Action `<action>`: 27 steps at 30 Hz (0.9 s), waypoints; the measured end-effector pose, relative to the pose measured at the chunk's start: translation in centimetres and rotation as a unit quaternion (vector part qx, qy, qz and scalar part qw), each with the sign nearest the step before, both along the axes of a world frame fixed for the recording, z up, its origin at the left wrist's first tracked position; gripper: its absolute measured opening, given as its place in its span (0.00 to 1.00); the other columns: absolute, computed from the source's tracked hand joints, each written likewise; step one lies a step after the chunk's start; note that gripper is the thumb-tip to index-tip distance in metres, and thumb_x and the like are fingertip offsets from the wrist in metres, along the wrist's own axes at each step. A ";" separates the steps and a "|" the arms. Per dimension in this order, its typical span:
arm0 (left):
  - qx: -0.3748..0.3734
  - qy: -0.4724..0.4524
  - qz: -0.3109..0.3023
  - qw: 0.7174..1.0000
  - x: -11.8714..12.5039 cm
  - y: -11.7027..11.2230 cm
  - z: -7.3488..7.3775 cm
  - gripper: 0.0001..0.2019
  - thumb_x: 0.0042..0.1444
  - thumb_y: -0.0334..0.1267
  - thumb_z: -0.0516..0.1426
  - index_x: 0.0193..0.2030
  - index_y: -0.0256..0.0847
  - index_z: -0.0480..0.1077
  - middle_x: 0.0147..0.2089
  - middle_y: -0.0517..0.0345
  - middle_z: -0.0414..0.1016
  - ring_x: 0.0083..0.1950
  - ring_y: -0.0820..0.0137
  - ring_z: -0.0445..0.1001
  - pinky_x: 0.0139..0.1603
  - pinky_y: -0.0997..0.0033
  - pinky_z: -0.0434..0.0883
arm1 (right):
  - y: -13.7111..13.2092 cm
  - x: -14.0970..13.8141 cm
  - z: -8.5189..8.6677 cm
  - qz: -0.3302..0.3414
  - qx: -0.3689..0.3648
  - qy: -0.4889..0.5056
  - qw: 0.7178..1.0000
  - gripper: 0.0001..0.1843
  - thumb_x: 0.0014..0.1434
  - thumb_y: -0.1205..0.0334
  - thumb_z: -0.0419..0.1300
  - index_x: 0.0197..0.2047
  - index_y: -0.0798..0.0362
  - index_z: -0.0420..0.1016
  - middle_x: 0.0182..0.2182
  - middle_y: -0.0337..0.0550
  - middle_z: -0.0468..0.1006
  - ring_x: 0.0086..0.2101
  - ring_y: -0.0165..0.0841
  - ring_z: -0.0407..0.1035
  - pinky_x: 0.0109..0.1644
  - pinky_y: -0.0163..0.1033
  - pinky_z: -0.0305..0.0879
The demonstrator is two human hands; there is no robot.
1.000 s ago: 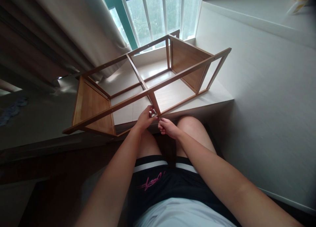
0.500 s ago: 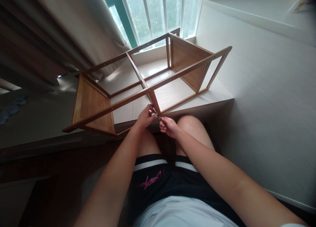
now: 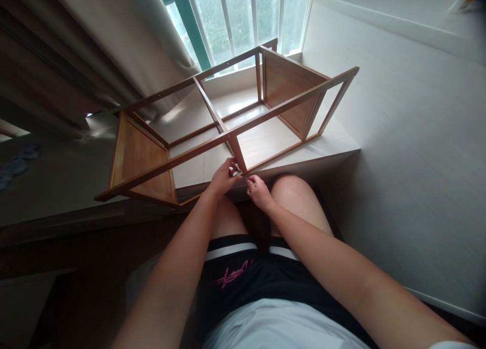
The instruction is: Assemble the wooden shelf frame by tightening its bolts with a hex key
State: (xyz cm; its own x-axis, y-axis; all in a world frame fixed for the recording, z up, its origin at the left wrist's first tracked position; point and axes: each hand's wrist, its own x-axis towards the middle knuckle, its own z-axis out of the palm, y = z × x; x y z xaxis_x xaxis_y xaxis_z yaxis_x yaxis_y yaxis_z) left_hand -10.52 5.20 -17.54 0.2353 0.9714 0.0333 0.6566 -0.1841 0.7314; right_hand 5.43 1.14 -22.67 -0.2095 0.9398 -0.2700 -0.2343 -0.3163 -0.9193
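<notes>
A wooden shelf frame (image 3: 201,145) lies on its side on the pale window ledge, with a solid panel toward each end and a crossbar in the middle. My left hand (image 3: 225,176) is curled around the lower end of the middle crosspiece (image 3: 238,154), thumb and fingers closing on the frame at the near rail. Just right of it, my right hand (image 3: 258,192) pinches something small and thin against that same joint. What the right fingers hold is too small to make out.
The white ledge (image 3: 334,147) ends just in front of my knees. A beige curtain (image 3: 152,50) hangs at the left, beside a barred window (image 3: 243,25). At the right rises a pale wall (image 3: 410,136). Some crumpled cloth (image 3: 18,161) lies far left.
My right hand has shifted slightly up and its fingers have turned a little at the joint. My left hand and the frame stay nearly in place; the view moves slightly.
</notes>
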 end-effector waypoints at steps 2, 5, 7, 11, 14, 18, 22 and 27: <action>-0.001 0.003 0.001 1.000 0.0 0.0 0.0 0.24 0.47 0.40 0.61 0.52 0.43 0.62 0.43 0.59 0.71 0.32 0.79 0.66 0.35 0.76 0.65 | -0.1 0.1 -0.1 -0.007 0.025 -0.031 0.999 0.11 0.57 0.53 0.56 0.37 0.51 0.63 0.15 0.31 0.63 0.18 0.24 0.54 0.23 0.30 0.47; -0.003 0.008 0.005 1.000 0.0 0.0 0.0 0.24 0.47 0.40 0.61 0.52 0.44 0.62 0.44 0.59 0.72 0.32 0.78 0.66 0.35 0.76 0.65 | -0.1 0.3 -0.3 -0.014 0.088 -0.117 0.989 0.10 0.60 0.53 0.53 0.37 0.51 0.64 0.17 0.33 0.65 0.21 0.26 0.58 0.27 0.31 0.51; -0.002 0.008 0.007 1.000 0.0 -0.1 0.0 0.25 0.47 0.40 0.61 0.52 0.44 0.62 0.44 0.59 0.72 0.33 0.78 0.66 0.35 0.75 0.66 | -0.1 0.4 -0.3 -0.012 0.122 -0.171 0.978 0.10 0.61 0.53 0.50 0.37 0.50 0.65 0.19 0.35 0.67 0.22 0.27 0.60 0.30 0.32 0.52; -0.005 0.002 0.006 1.000 0.0 -0.1 0.0 0.24 0.47 0.40 0.61 0.52 0.44 0.62 0.44 0.58 0.72 0.33 0.78 0.66 0.36 0.75 0.66 | 0.0 0.4 -0.5 -0.014 0.164 -0.228 0.960 0.09 0.62 0.54 0.49 0.40 0.49 0.65 0.23 0.38 0.69 0.24 0.30 0.61 0.32 0.34 0.51; -0.010 -0.003 0.008 1.000 0.0 -0.1 0.1 0.24 0.47 0.40 0.61 0.51 0.44 0.63 0.44 0.58 0.72 0.33 0.78 0.66 0.36 0.75 0.66 | 0.0 0.3 -0.5 -0.022 0.165 -0.237 0.957 0.08 0.61 0.55 0.51 0.40 0.49 0.64 0.24 0.40 0.68 0.25 0.32 0.60 0.33 0.35 0.48; -0.012 -0.008 0.012 1.000 0.0 0.0 0.0 0.24 0.46 0.40 0.62 0.51 0.44 0.63 0.44 0.59 0.72 0.32 0.78 0.66 0.36 0.75 0.66 | -0.1 0.2 -0.4 -0.038 0.153 -0.261 0.952 0.07 0.59 0.58 0.54 0.40 0.50 0.63 0.23 0.42 0.67 0.25 0.32 0.58 0.33 0.35 0.46; -0.012 -0.011 0.009 1.000 0.0 0.0 -0.1 0.24 0.46 0.39 0.62 0.51 0.44 0.63 0.43 0.60 0.72 0.32 0.78 0.66 0.35 0.75 0.66 | -0.2 -0.2 0.0 -0.050 0.128 -0.219 0.966 0.06 0.58 0.59 0.56 0.37 0.50 0.62 0.21 0.39 0.64 0.23 0.29 0.55 0.30 0.34 0.46; -0.007 -0.008 0.011 1.000 0.1 0.0 -0.1 0.23 0.46 0.39 0.61 0.50 0.44 0.63 0.43 0.60 0.72 0.32 0.79 0.66 0.35 0.75 0.65 | -0.1 -0.7 0.7 0.040 -0.074 0.145 0.986 0.09 0.61 0.53 0.52 0.37 0.50 0.59 0.15 0.29 0.55 0.15 0.23 0.46 0.21 0.30 0.44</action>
State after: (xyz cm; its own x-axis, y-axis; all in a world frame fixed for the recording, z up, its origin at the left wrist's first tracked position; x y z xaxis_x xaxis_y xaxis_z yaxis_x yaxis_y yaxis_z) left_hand -10.44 5.20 -17.66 0.2141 0.9766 0.0222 0.6488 -0.1592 0.7441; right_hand 4.78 1.08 -21.96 -0.3693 0.8722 -0.3207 -0.4504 -0.4699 -0.7592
